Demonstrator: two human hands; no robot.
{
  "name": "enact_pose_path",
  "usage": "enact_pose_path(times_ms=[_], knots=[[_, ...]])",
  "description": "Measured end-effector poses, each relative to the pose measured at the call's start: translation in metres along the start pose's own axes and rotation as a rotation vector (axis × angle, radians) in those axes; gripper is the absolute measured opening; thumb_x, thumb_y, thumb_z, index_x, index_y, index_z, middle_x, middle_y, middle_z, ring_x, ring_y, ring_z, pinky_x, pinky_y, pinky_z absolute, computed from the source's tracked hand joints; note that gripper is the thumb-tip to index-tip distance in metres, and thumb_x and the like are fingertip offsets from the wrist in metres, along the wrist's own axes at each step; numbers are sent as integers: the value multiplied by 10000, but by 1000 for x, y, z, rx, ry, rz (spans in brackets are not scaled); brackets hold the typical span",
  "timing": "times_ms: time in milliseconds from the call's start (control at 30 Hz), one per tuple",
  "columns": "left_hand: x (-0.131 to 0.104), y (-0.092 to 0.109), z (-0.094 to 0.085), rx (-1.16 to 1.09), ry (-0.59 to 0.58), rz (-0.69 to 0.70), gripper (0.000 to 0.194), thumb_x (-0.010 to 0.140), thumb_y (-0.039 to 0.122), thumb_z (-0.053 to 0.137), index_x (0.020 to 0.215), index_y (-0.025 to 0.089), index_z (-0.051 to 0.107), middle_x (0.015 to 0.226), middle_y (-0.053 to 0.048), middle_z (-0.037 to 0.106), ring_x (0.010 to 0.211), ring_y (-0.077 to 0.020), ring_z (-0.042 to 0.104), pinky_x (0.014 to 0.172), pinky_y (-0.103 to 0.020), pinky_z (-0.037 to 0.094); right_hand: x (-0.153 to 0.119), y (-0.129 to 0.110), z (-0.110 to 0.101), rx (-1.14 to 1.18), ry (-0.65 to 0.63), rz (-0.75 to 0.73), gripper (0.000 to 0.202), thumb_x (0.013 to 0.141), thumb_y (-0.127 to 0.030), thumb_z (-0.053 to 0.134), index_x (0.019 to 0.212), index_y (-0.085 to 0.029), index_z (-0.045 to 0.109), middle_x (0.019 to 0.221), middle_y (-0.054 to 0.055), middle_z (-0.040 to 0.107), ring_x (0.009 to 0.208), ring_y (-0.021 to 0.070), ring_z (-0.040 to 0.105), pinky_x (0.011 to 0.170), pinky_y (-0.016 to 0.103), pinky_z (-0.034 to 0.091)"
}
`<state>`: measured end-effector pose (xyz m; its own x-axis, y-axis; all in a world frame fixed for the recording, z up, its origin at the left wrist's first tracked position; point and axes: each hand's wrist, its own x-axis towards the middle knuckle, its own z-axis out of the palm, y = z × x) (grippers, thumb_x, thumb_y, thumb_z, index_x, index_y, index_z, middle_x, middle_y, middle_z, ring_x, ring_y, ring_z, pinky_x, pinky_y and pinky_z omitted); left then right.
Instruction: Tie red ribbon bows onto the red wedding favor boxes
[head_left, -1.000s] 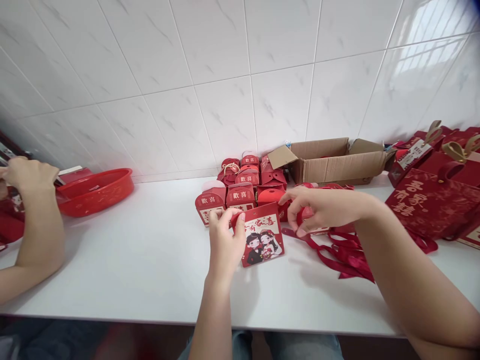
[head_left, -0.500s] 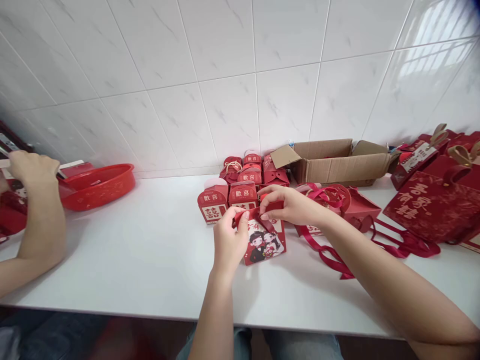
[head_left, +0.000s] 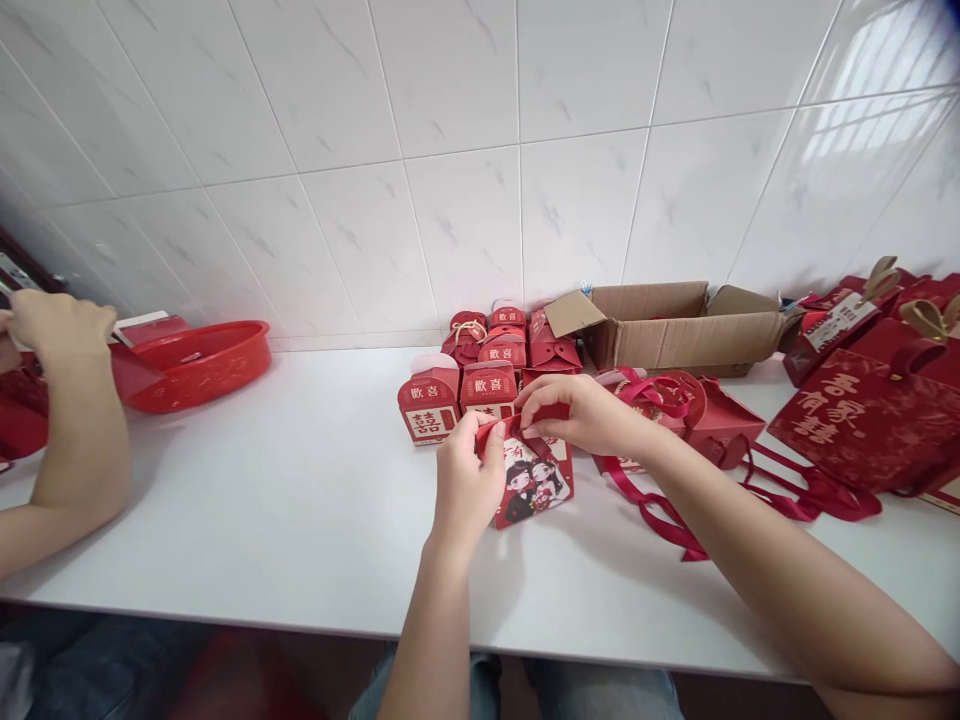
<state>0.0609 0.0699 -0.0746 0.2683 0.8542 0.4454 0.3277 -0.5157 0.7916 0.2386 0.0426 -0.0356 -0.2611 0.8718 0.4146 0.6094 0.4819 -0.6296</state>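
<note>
Pinching the top edge of a red couple-print packet (head_left: 536, 492) between thumb and fingers of the left hand (head_left: 471, 472); gripping a dark red strip (head_left: 538, 446) at the packet's top with the right hand (head_left: 574, 411). Over the white table (head_left: 300, 520) (touching or just above, impossible to tell), in front of small red boxes (head_left: 427, 405). Near the right forearm, red ribbons (head_left: 841, 503). Behind, by the tiled wall, an open cardboard box (head_left: 686, 342). Farther right, a red bag (head_left: 832, 425); far left, a red basin (head_left: 217, 378) beside another person's arm (head_left: 79, 430).
</note>
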Motion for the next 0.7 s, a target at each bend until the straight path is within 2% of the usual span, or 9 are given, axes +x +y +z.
enact_pose_path(times_ms=[100, 267, 400, 567, 700], knots=[[0, -1, 0, -4, -5, 0, 137, 893, 274, 497, 796, 190, 544, 777, -4, 632, 736, -151, 590, 698, -253, 434, 0, 2, -1, -6, 16, 10, 148, 776, -67, 588, 746, -175, 685, 1002, 47, 665, 787, 134, 632, 715, 266, 501], [-1, -2, -1, -14, -21, 9, 142, 900, 276, 491, 801, 195, 551, 773, -7, 637, 738, -158, 603, 697, -260, 446, 1, 4, 2, 31, 82, 1, 66, 789, -114, 604, 785, -176, 580, 811, 11, 660, 730, 134, 621, 678, 255, 486], [-3, -3, 2, -28, -18, 31, 83, 868, 282, 555, 911, 214, 537, 883, -18, 664, 815, -179, 631, 711, -269, 470, 2, 4, 5, -2, 124, 33, 140, 783, -156, 634, 844, -188, 511, 836, 5, 649, 758, 136, 618, 677, 251, 476], [-1, -6, 11, -28, 38, 36, 193, 805, 292, 652, 902, 213, 504, 875, -22, 656, 806, -195, 640, 711, -291, 489, 2, 3, 5, -53, 88, 57, 26, 811, -165, 595, 823, -177, 576, 835, 14, 655, 705, 131, 599, 655, 252, 454], [0, -10, 15, -21, 54, 67, 168, 823, 220, 609, 949, 218, 497, 939, -32, 631, 851, -193, 634, 727, -296, 501, 2, 1, 5, -105, 68, 11, 90, 818, -114, 545, 815, -167, 616, 810, 19, 645, 681, 120, 573, 649, 246, 436]])
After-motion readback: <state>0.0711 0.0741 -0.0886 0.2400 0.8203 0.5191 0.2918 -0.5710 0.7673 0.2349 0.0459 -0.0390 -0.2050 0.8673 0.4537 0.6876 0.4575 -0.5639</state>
